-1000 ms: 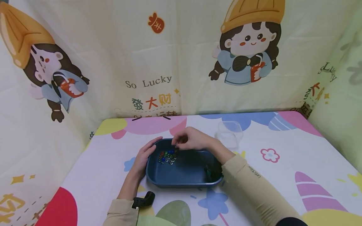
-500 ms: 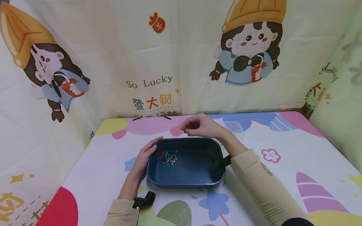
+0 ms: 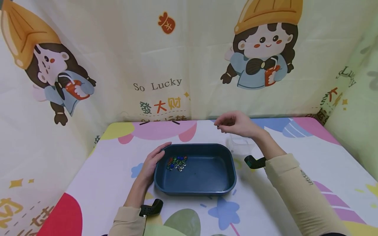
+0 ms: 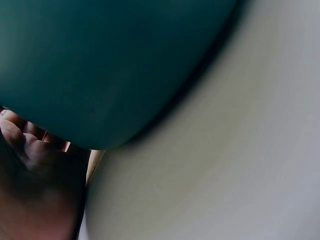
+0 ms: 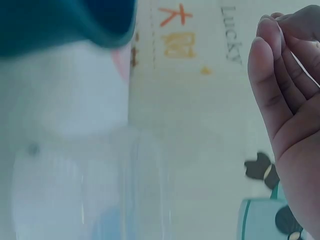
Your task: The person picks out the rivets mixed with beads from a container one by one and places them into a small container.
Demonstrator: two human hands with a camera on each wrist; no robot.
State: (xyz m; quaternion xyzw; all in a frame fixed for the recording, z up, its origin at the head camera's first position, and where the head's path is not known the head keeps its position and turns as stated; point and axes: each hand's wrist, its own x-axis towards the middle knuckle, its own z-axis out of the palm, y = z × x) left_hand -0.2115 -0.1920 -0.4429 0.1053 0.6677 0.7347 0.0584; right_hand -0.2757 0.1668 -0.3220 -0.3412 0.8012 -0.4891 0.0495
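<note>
Printed curtain (image 3: pixel 203 72) backs table (image 3: pixel 103 180) and blue tray (image 3: pixel 203 180), clear box (image 3: pixel 240 147) past its far-right corner. Left hand (image 3: pixel 150 161) grips its left end, by small beads (image 3: pixel 178 158) inside; right hand (image 3: pixel 237 124), raised beyond it, pinches a tiny piece (image 3: pixel 218 126), best held snugly.

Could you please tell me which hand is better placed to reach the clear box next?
Probably the right hand: it pinches a small piece close to the clear box, while the left hand holds the left end of the blue tray.
</note>
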